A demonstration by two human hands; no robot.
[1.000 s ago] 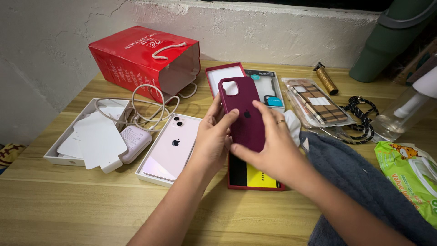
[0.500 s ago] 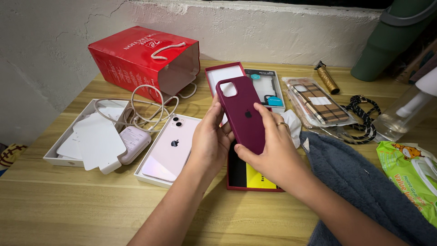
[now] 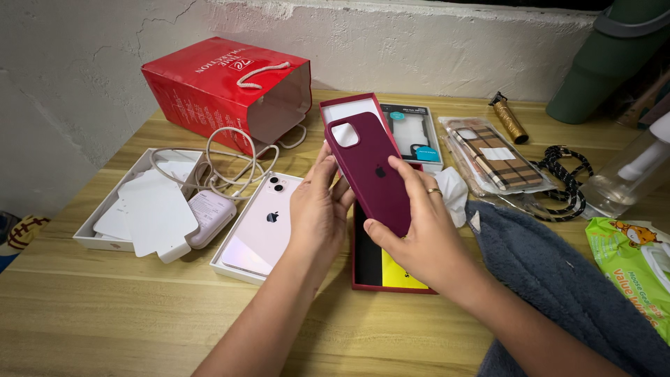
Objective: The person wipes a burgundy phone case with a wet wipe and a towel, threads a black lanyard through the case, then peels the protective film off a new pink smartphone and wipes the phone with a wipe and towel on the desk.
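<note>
Both hands grip a maroon phone case (image 3: 370,171) above the wooden table (image 3: 105,314): the left hand (image 3: 317,213) curls behind its left edge, the right hand (image 3: 415,234) pinches its lower right side. Beneath lies an open red case box (image 3: 363,276), and just left a pink phone (image 3: 262,227) rests face down in its white tray.

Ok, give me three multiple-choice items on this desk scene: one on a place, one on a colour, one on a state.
1. Where does the pink phone lie?
A. In its open white box, left of the hands
B. Inside the red bag
C. On the grey towel

2. What colour is the phone case being held?
A. Black
B. Dark maroon
C. Green

3. How is the red gift bag standing?
A. Upright
B. Folded flat
C. Tipped on its side, mouth open

Answers:
1 A: the phone rests back up in the shallow white box.
2 B: the case between the left hand and right hand is dark maroon.
3 C: the bag lies sideways with its opening showing.
</note>
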